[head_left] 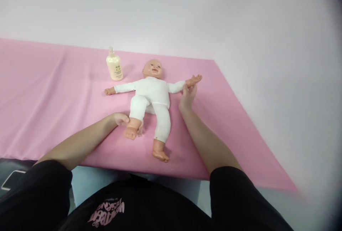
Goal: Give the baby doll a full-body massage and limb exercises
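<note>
A baby doll (153, 90) with a white cloth body lies face up on the pink-covered table, its head toward the far side. My left hand (123, 120) is wrapped around the doll's ankle on the left, with the thumb on top and fingertips showing past the far side of the leg. That leg is bent and a little raised. At the doll's outstretched arm on the right, my right hand (188, 95) closes its fingers on the wrist. The doll's other arm reaches out to the left, and its other leg points toward me.
A pale yellow lotion bottle (114, 66) stands upright left of the doll's head. Wrinkles run across the pink cloth (53, 92) on the left. The table meets a white wall (160, 14) behind. A dark object with a white-edged shape (13, 180) is at lower left.
</note>
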Demonstrator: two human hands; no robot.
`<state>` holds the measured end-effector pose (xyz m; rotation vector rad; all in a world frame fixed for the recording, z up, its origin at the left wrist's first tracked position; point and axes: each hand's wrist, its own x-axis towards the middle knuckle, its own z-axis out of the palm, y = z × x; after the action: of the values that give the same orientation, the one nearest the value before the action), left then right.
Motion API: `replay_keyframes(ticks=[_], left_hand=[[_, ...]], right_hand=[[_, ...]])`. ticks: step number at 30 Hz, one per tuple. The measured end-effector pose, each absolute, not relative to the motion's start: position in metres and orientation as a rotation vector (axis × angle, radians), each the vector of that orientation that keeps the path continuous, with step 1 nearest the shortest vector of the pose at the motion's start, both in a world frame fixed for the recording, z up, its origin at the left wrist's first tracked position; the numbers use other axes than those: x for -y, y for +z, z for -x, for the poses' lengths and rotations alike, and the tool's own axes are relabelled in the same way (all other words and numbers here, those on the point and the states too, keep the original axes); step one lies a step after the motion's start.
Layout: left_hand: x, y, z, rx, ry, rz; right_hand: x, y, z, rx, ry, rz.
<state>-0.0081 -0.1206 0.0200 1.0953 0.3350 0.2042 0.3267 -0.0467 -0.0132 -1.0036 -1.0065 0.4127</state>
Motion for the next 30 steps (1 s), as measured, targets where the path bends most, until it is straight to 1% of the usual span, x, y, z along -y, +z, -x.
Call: replay_keyframes(ticks=[2, 3, 6, 10, 13, 16, 19, 23, 28, 30], left_hand=[[0.119, 0.020, 0.004, -0.196, 0.200, -1.130], [0.117, 0.020, 0.002, -0.177, 0.253, -1.119], [0.113, 0.018, -0.002, -0.249, 0.466, -1.031], [0.116, 0.024, -0.005, -0.332, 0.581, -0.993], [0.122, 0.028, -0.009, -0.350, 0.622, -1.024], [0.121, 0.022, -0.010, -0.383, 0.586, -1.044], [0.114, 0.008, -0.008, -0.413, 0.533, -1.051], [0.109, -0.002, 0.002, -0.363, 0.450, -1.053], [0.118, 0.012, 0.014, -0.299, -0.003, -1.154], [0.121, 0.017, 0.016, -0.324, -0.100, -1.236]], right_hand=[[0.051, -0.008, -0.319, 1.114, 0.284, 0.975], [0.054, -0.006, -0.315, 1.153, 0.243, 0.982], [0.064, -0.004, -0.305, 1.335, 0.139, 1.017], [0.079, 0.000, -0.295, 1.681, -0.105, 0.953], [0.084, 0.004, -0.290, 1.867, -0.170, 0.945], [0.084, 0.004, -0.288, 1.968, -0.177, 0.953], [0.083, 0.004, -0.288, 1.994, -0.146, 0.962], [0.085, 0.006, -0.287, 1.901, 0.037, 0.969], [0.079, 0.006, -0.291, 1.488, 0.315, 1.007], [0.072, 0.005, -0.295, 1.310, 0.435, 1.001]])
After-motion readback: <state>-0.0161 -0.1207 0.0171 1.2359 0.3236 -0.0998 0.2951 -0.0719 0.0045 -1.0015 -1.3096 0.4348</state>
